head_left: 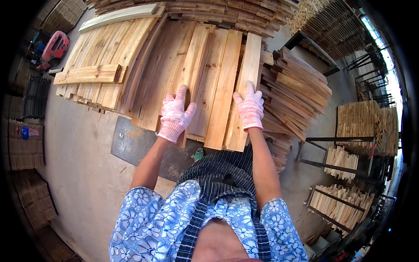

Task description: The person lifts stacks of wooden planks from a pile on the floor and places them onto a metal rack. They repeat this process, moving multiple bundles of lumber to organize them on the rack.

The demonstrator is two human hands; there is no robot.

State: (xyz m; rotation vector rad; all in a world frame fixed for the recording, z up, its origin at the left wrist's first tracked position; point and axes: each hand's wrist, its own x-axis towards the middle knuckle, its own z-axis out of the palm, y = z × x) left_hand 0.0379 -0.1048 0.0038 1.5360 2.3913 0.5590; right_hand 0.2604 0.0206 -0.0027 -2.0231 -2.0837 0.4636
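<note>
Both grips [175, 112] [250, 107] spread on boards [193, 59] [251, 56]

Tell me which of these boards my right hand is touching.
The pale board under your right hand; it's paler than the yellower board just left of it, across a dark gap.

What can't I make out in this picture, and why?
All in the head view:
Left hand and right hand: palms hidden by the backs of the hands.
Green shoe: partly covered by the striped apron.
Upper board stack: cut off by the top edge.
Blue object at far left: too small to identify.
</note>
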